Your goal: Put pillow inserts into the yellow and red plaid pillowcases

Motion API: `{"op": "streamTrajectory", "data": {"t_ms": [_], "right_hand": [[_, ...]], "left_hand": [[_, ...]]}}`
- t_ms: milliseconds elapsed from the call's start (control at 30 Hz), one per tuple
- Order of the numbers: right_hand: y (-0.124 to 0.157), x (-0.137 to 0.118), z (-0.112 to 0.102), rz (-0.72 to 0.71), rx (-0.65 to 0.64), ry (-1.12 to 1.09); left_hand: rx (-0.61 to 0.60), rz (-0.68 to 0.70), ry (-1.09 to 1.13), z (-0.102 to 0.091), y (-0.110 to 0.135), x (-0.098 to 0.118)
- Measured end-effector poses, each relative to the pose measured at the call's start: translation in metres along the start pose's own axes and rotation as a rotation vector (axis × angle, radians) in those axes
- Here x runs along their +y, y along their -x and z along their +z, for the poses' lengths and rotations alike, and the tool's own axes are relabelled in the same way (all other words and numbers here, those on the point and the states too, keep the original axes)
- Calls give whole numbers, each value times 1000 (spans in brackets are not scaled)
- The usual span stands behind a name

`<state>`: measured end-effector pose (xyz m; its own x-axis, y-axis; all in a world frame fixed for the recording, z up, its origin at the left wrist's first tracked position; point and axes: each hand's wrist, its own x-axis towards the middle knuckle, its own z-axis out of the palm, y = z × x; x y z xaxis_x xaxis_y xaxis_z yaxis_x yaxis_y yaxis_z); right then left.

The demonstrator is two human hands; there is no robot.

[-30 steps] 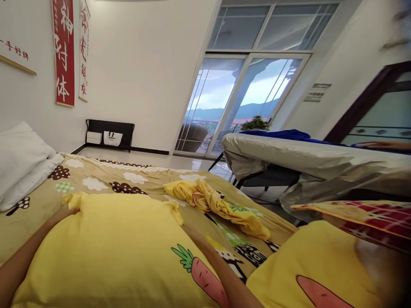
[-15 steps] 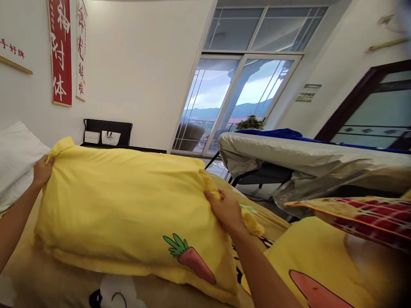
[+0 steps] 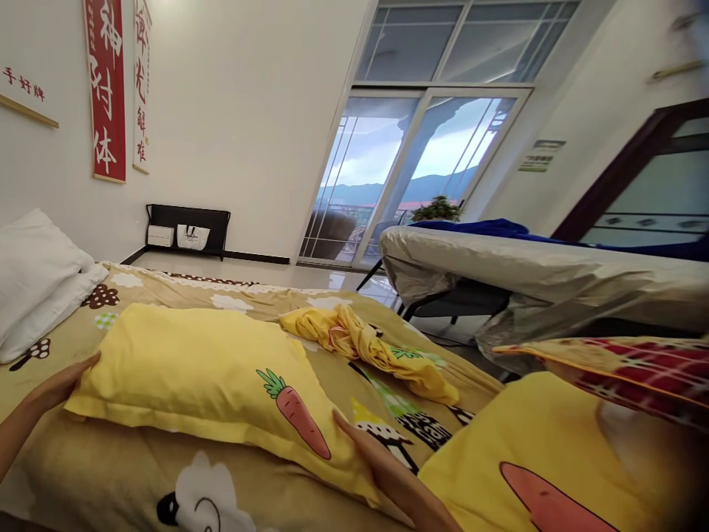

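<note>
Left hand (image 3: 69, 380) and right hand (image 3: 357, 440), apart, touched opposite sides of a yellow pillow (image 3: 188, 362) on the bed (image 3: 133, 462), toward eight o'clock; grip was unclear. The pillow looked fully cased; toward its three o'clock, crumpled yellow cloth (image 3: 361, 343) lay unspread.

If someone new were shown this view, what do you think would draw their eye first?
Most likely the yellow pillow with its carrot print, on the bed between the left hand and right hand. Next, perhaps, the red banner at upper left, then the bright glass door beyond the bed.
</note>
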<state>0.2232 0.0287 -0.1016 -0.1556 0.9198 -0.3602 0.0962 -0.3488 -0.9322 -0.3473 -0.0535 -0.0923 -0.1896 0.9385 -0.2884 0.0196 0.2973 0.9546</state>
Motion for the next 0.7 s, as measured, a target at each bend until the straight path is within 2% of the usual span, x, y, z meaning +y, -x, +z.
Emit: {"op": "streamTrajectory", "data": {"t_ms": [67,100,167,233,300,367,433,533,633,700], "right_hand": [[-3,-3,15,-70,15,-122],[-6,-6,20,-111,78,-164],[-11,-16,23,-171,250,-217],[-12,-24,17,-227,376,-212],[-10,-24,8,-275,439,-83],[-5,-13,-1,-319,457,167],[0,6,-9,-335,401,406],[5,35,-28,-272,280,618],[12,48,-56,-170,296,849],[20,48,-72,-167,399,1008]], "left_hand": [[-88,16,189,15,0,7],[-71,23,256,21,-1,11],[90,99,327,27,-5,21],[246,187,292,23,-9,26],[376,274,101,12,-12,21],[439,315,-181,1,-13,4],[410,300,-416,-9,-13,-18],[322,268,-597,-25,-11,-45],[333,206,-808,-57,-4,-59],[437,219,-953,-86,3,-68]]}}
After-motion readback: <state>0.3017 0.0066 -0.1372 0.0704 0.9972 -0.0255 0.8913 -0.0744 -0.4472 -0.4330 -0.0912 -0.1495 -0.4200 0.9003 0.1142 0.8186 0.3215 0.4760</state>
